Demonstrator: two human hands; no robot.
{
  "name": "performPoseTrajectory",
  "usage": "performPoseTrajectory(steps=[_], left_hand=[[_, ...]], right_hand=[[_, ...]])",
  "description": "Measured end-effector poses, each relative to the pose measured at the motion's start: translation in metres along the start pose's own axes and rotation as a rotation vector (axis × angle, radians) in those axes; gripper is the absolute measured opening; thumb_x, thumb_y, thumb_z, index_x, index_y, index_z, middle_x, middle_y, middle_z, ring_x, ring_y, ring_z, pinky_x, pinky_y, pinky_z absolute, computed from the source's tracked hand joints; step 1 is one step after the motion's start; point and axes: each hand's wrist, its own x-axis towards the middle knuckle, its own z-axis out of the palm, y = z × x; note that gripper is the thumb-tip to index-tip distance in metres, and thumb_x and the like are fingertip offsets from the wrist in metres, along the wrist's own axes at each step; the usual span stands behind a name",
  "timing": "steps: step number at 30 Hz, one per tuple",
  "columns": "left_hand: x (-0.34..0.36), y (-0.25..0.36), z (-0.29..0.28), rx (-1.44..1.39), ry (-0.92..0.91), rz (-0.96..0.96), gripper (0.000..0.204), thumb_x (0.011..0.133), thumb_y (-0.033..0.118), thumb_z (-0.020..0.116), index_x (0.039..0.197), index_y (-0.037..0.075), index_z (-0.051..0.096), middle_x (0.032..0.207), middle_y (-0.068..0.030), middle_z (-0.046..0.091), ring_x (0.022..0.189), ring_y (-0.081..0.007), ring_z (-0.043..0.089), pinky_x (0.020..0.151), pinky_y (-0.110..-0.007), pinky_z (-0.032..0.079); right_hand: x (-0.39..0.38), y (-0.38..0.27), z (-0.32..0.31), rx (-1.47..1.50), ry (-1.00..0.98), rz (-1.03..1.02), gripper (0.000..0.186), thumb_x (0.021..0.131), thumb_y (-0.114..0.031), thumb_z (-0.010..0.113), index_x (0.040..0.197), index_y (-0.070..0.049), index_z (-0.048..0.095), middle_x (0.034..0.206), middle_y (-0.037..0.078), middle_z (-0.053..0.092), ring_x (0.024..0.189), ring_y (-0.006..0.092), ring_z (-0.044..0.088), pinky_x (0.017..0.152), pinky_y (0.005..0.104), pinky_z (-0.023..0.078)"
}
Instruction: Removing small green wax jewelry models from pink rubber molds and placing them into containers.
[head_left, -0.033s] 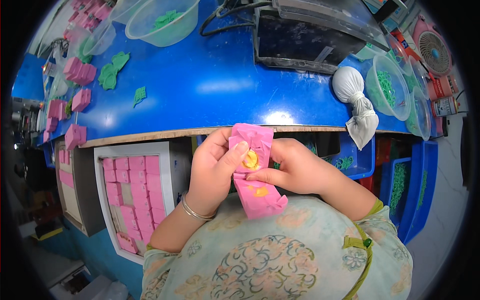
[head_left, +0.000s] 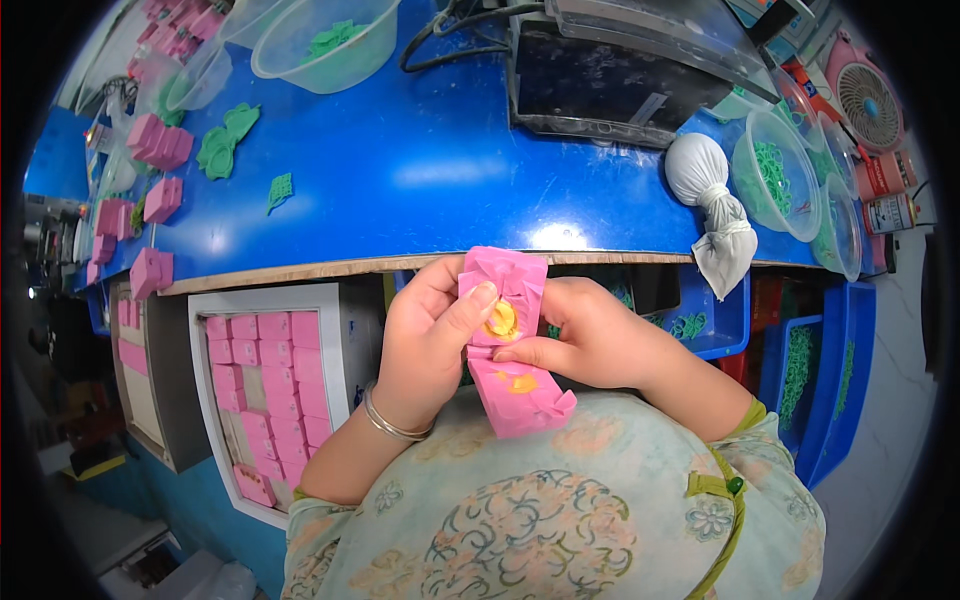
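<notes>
Between my two hands is a pink, two-part piece (head_left: 517, 400), apparently a flexible mould, opened with one part above the other, a yellow lump (head_left: 503, 318) in the upper part and yellow patches in the lower. My left hand (head_left: 430, 345) grips the upper part's left side, thumb pressed just beside the lump. My right hand (head_left: 595, 335) grips it from the right, thumb lying across the join between the parts. Both hands are in front of the blue table's wooden edge (head_left: 350, 267).
Pink blocks (head_left: 160, 145), green pieces (head_left: 225, 140) and clear bowls (head_left: 325, 55) lie at the table's left. A black machine (head_left: 610, 85), tied white cloth bundle (head_left: 700, 175) and more bowls (head_left: 775, 175) are right. Below stand a white tray of pink blocks (head_left: 330, 400) and blue bins (head_left: 845, 380).
</notes>
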Motion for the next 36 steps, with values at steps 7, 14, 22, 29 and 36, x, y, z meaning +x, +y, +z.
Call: performPoseTrajectory(steps=[7, 14, 22, 29, 36], left_hand=[[-0.004, -0.004, -0.003, 0.125, -0.078, 0.073, 0.029, 0.088, 0.012, 0.054, 0.113, -0.003, 0.049, 0.106, -0.0084, 0.057, 0.094, -0.0118, 0.054, 0.083, -0.026, 0.044], [0.000, 0.002, 0.004, -0.041, -0.112, 0.019, 0.042, 0.091, 0.006, 0.042, 0.131, -0.001, 0.032, 0.123, -0.0108, 0.047, 0.112, -0.0176, 0.047, 0.093, -0.033, 0.041], [-0.002, 0.001, 0.004, 0.037, -0.192, 0.119, 0.048, 0.088, 0.012, 0.050, 0.131, 0.000, 0.031, 0.125, -0.0119, 0.044, 0.116, -0.0205, 0.045, 0.095, -0.034, 0.040], [-0.010, -0.005, -0.002, 0.573, -0.058, 0.430, 0.035, 0.082, 0.014, 0.063, 0.112, -0.001, 0.053, 0.112, -0.0111, 0.052, 0.101, -0.0180, 0.050, 0.089, -0.031, 0.040], [-0.013, -0.005, -0.005, 0.293, -0.174, 0.353, 0.040, 0.079, 0.013, 0.065, 0.115, -0.001, 0.053, 0.110, -0.0103, 0.049, 0.101, -0.0213, 0.049, 0.089, -0.031, 0.039]], right_hand=[[0.000, 0.004, 0.002, 0.387, 0.091, 0.040, 0.030, 0.076, -0.022, 0.072, 0.091, -0.001, 0.058, 0.068, 0.003, 0.057, 0.061, 0.0079, 0.051, 0.054, 0.0248, 0.041], [-0.003, 0.007, 0.005, 0.342, 0.487, 0.016, 0.021, 0.079, -0.009, 0.066, 0.094, 0.000, 0.056, 0.066, -0.001, 0.051, 0.058, 0.0038, 0.049, 0.050, 0.0200, 0.040], [-0.002, -0.010, 0.004, 0.288, 0.468, -0.144, 0.028, 0.079, -0.003, 0.065, 0.102, 0.001, 0.050, 0.087, 0.005, 0.055, 0.072, 0.0065, 0.053, 0.064, 0.0207, 0.046], [-0.005, -0.009, 0.010, 0.727, 0.372, 0.047, 0.026, 0.077, -0.004, 0.068, 0.092, -0.002, 0.047, 0.087, 0.004, 0.055, 0.074, 0.0049, 0.051, 0.064, 0.0194, 0.044], [-0.011, -0.002, 0.007, 0.314, 0.305, -0.209, 0.034, 0.082, -0.012, 0.065, 0.111, -0.001, 0.049, 0.101, 0.006, 0.056, 0.089, 0.0118, 0.053, 0.076, 0.0259, 0.045]])
